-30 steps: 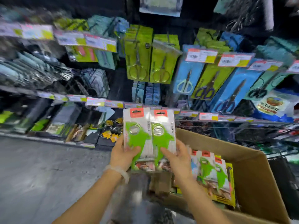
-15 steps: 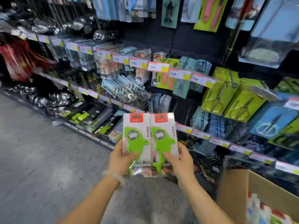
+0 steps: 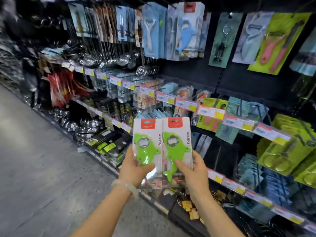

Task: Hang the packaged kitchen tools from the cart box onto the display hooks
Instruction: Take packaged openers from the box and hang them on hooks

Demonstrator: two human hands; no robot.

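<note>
Two light, stiff opener packs sit pinched in left hand and right hand; best held by edges

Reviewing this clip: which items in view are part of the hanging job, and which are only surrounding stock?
Part of the job:
left green dolphin pack, held by left hand
right green dolphin pack, held by right hand
blue dolphin packs on an upper hook, a likely matching spot

Only surrounding stock:
ladles
pink peeler pack
price tags
</note>
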